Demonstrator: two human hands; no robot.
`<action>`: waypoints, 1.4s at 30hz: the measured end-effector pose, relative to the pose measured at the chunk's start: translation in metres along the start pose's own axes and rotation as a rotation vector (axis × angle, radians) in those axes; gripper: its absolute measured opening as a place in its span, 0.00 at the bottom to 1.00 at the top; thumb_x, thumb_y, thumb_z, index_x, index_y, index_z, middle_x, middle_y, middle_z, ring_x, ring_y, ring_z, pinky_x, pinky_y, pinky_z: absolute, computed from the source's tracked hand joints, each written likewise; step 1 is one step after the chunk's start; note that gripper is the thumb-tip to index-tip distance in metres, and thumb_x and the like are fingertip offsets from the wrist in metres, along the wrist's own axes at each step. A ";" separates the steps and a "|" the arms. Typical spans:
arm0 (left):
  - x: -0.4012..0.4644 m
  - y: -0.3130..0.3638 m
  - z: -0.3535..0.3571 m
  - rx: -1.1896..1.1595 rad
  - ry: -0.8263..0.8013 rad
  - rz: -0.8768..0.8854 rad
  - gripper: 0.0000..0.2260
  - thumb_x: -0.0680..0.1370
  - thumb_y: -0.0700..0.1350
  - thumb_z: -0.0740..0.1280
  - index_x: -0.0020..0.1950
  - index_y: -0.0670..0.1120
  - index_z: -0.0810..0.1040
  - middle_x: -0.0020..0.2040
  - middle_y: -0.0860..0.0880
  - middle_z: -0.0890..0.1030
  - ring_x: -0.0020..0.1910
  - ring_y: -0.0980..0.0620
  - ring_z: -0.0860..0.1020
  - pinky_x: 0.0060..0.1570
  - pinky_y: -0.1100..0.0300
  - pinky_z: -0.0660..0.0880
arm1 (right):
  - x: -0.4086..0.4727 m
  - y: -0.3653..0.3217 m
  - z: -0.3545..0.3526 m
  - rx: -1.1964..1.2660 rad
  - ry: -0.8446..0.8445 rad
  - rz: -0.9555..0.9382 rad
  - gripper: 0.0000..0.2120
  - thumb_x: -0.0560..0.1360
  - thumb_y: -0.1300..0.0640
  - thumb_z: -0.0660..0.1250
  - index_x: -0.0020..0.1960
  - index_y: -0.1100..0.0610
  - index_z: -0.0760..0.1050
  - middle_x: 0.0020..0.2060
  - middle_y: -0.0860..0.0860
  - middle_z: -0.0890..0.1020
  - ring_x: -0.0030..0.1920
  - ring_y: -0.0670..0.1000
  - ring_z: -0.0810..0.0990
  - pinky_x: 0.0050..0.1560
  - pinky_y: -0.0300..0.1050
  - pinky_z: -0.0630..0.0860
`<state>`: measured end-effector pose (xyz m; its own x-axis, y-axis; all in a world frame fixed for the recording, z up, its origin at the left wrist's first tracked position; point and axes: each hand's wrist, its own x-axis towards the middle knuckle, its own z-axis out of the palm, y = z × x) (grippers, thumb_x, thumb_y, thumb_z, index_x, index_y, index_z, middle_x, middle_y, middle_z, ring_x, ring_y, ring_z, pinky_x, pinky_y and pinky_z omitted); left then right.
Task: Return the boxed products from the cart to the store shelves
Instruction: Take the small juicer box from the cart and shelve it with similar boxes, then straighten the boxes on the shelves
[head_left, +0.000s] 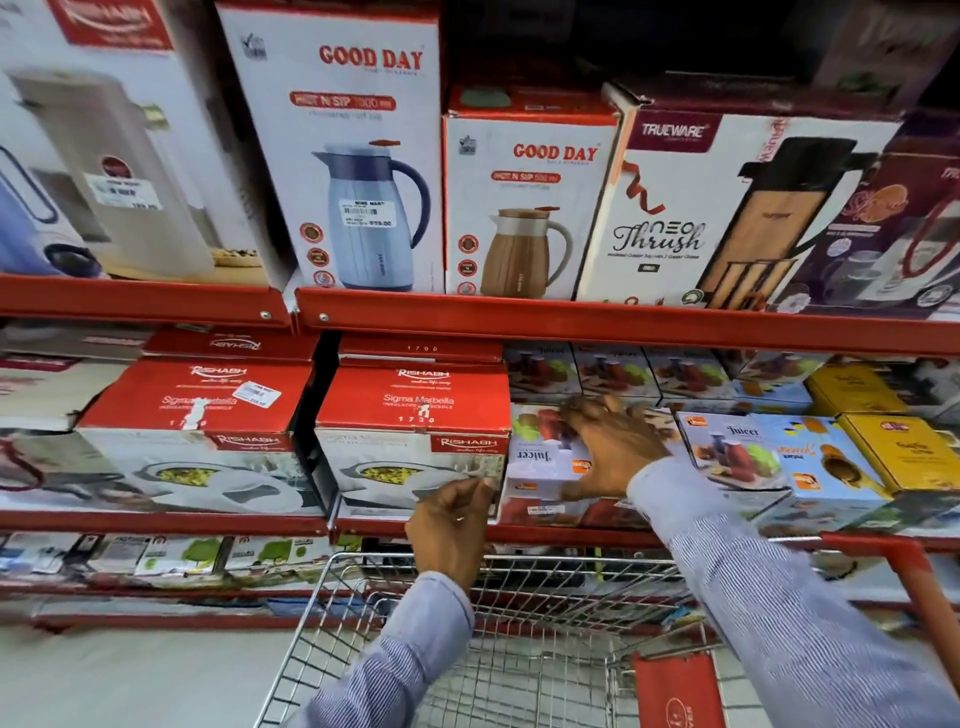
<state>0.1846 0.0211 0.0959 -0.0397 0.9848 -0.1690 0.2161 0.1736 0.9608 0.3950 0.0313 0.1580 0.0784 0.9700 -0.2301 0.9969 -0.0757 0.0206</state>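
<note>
Now right hand (608, 447) flat atop juicer box (540, 462)

Red shelves (571, 317), red/white boxes (413, 415), blue-striped sleeves (779, 587).

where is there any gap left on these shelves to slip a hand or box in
Only a dark slot between the two Rishabh boxes, and dark space above the short Good Day box. The juicer boxes by the right hand are packed tight.

Both hands, right (605, 449) and left (454, 525), touch the juicer box (540, 467).
</note>
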 end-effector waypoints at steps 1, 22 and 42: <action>-0.001 -0.002 -0.012 -0.001 0.020 0.021 0.03 0.72 0.48 0.74 0.45 0.51 0.85 0.37 0.59 0.84 0.38 0.69 0.81 0.43 0.68 0.79 | -0.005 -0.007 0.004 0.088 0.059 0.015 0.50 0.61 0.32 0.71 0.75 0.52 0.56 0.76 0.50 0.61 0.74 0.56 0.59 0.71 0.58 0.61; 0.061 -0.015 -0.132 0.308 -0.060 0.040 0.33 0.72 0.48 0.73 0.74 0.42 0.65 0.64 0.41 0.79 0.56 0.40 0.82 0.61 0.48 0.76 | -0.032 -0.130 0.030 1.220 0.300 0.331 0.33 0.72 0.65 0.69 0.73 0.59 0.61 0.71 0.55 0.70 0.71 0.53 0.69 0.72 0.52 0.67; 0.056 -0.016 -0.142 0.269 -0.043 0.075 0.30 0.72 0.47 0.73 0.72 0.44 0.69 0.62 0.43 0.81 0.57 0.44 0.82 0.60 0.50 0.77 | -0.032 -0.131 0.024 1.256 0.280 0.323 0.30 0.72 0.66 0.68 0.72 0.59 0.64 0.69 0.55 0.73 0.70 0.54 0.70 0.66 0.42 0.68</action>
<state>0.0399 0.0736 0.1021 0.0263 0.9932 -0.1138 0.4680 0.0884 0.8793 0.2617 0.0050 0.1388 0.4590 0.8710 -0.1751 0.2701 -0.3246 -0.9065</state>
